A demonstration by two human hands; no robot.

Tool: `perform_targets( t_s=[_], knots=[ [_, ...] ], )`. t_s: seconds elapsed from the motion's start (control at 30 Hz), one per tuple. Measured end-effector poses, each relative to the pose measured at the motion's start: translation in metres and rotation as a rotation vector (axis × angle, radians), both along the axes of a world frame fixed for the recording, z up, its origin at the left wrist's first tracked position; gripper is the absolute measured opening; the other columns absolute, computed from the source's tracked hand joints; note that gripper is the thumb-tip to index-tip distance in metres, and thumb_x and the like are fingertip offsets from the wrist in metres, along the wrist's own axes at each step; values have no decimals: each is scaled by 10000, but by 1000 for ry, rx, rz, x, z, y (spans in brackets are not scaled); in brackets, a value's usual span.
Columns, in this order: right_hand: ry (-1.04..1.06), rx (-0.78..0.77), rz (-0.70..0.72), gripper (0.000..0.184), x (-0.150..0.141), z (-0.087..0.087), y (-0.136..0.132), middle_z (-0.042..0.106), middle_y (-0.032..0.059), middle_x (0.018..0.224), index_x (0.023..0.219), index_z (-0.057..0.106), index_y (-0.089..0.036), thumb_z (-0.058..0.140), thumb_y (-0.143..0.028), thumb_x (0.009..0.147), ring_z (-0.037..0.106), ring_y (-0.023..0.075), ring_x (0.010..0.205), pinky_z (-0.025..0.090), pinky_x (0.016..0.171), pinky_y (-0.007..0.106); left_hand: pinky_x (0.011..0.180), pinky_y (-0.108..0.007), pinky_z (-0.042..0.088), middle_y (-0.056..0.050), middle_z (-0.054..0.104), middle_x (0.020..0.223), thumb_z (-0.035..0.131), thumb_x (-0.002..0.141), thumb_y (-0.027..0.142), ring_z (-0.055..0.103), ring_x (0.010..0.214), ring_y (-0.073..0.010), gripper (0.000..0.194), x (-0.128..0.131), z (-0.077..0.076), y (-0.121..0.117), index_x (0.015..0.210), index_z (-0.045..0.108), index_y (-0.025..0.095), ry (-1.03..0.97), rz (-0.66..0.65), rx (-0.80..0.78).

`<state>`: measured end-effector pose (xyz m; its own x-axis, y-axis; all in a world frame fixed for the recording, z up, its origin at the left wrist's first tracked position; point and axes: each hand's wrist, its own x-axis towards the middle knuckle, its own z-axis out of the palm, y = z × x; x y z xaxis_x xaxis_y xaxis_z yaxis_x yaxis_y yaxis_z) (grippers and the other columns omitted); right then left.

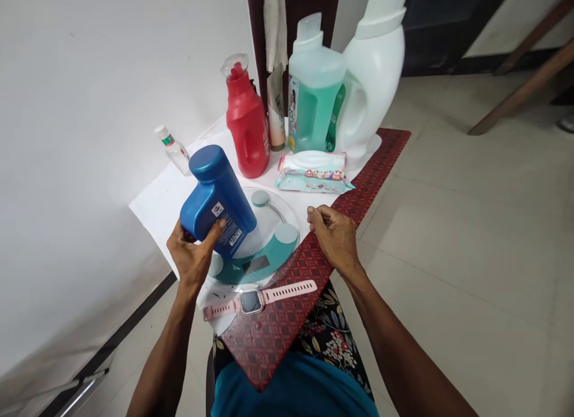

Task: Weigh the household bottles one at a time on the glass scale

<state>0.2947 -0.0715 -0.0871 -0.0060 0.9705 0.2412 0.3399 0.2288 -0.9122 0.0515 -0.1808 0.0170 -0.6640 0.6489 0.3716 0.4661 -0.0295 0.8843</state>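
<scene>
My left hand (194, 255) grips a blue bottle (218, 197) by its base and holds it tilted just over a round glass scale (269, 250) with teal pads. The bottle's blue cap points up and away from me. My right hand (334, 235) rests on the dark red patterned table (287, 327) to the right of the scale, fingers curled loosely with nothing visible in them. A pink smartwatch (258, 299) lies flat on the table in front of the scale.
Behind the scale stand a red bottle (246, 121), a green liquid jug (314, 91), a big white jug (374, 70), a small clear bottle (174, 148) and a wipes packet (314, 172). A white wall runs on the left, tiled floor on the right.
</scene>
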Motion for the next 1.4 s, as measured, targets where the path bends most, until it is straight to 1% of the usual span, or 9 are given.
perform_targets(
  t_s=[0.27, 0.37, 0.47, 0.67, 0.8, 0.93, 1.07, 1.23, 1.4],
  knots=[
    [12, 4, -7, 469, 0, 2, -1, 643, 3, 617, 658, 574, -246, 550, -568, 998, 564, 169, 572, 405, 656, 333, 764, -319, 606, -43, 766, 966, 946, 713, 600, 718, 845, -211, 604, -1, -9, -2, 1107, 744, 189, 36, -99, -13],
    [23, 1, -2, 465, 0, 2, -2, 656, 5, 623, 666, 582, -246, 558, -567, 1002, 588, 173, 583, 416, 662, 333, 791, -343, 587, -79, 756, 1031, 649, 883, 837, 726, 942, -241, 694, -13, -9, -5, 1151, 727, 201, 5, -103, 122],
    [36, 1, -2, 473, 1, 2, -2, 657, 4, 623, 667, 583, -246, 566, -576, 1005, 585, 170, 571, 412, 643, 330, 887, -398, 576, -121, 765, 1111, 390, 957, 911, 744, 1044, -269, 807, -32, -9, -10, 1201, 703, 208, -82, -53, 268],
    [47, 2, 0, 469, 1, 0, 0, 653, -2, 613, 661, 575, -246, 579, -557, 1011, 568, 156, 547, 412, 630, 325, 1010, -451, 541, -124, 761, 1217, 466, 933, 921, 735, 1154, -287, 787, -56, -18, -19, 1269, 674, 241, -18, -31, 266],
    [51, -7, -7, 488, 2, 0, 0, 649, -2, 607, 658, 578, -244, 582, -575, 1016, 557, 152, 542, 405, 616, 322, 1057, -466, 563, -127, 716, 1379, 807, 754, 842, 692, 1283, -329, 888, -41, -18, -16, 1405, 645, 260, 139, -207, 85],
    [51, -24, -3, 517, 2, 0, 0, 657, 3, 624, 672, 593, -241, 576, -614, 1029, 568, 156, 564, 417, 622, 319, 808, -399, 649, -95, 803, 1064, 999, 647, 571, 774, 941, -290, 639, -10, -9, -10, 1116, 770, 202, 148, -100, -208],
    [41, -42, -1, 547, 4, 1, 1, 622, -8, 592, 664, 582, -242, 565, -646, 1032, 538, 151, 544, 401, 595, 310, 654, -371, 647, -62, 794, 876, 1004, 630, 509, 752, 738, -258, 509, -1, -6, -2, 957, 779, 191, 54, 36, -158],
    [54, -62, 31, 538, 6, 4, 2, 589, -25, 569, 645, 551, -239, 559, -606, 1039, 474, 127, 514, 367, 564, 288, 768, -389, 657, -79, 799, 1019, 971, 674, 484, 761, 886, -268, 515, -31, -4, 47, 1045, 770, 188, 61, 98, 4],
    [79, -56, 46, 552, 8, 4, 3, 546, -33, 554, 632, 524, -244, 548, -600, 1053, 458, 127, 509, 360, 547, 281, 778, -373, 627, -60, 752, 988, 906, 631, 474, 712, 889, -240, 530, -72, -5, 159, 1013, 683, 182, 83, 123, 137]
  ],
)
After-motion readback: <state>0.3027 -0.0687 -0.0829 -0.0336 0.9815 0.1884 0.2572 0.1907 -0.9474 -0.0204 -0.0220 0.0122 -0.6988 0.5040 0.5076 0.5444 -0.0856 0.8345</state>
